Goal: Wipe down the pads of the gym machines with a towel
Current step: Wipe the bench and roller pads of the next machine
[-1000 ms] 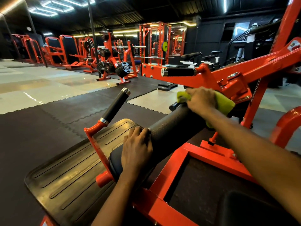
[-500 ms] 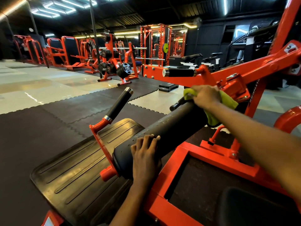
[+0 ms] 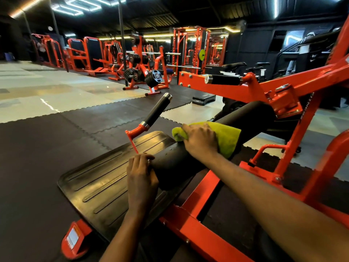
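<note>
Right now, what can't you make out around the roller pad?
Head view: roller pad surface under the towel, covered by towel and right hand.
Head view: pad's near end face, behind the left hand.
Head view: label on the red foot, too small to read.

Yellow-green towel (image 3: 228, 138) lies draped over the black cylindrical roller pad (image 3: 253, 116).
</note>
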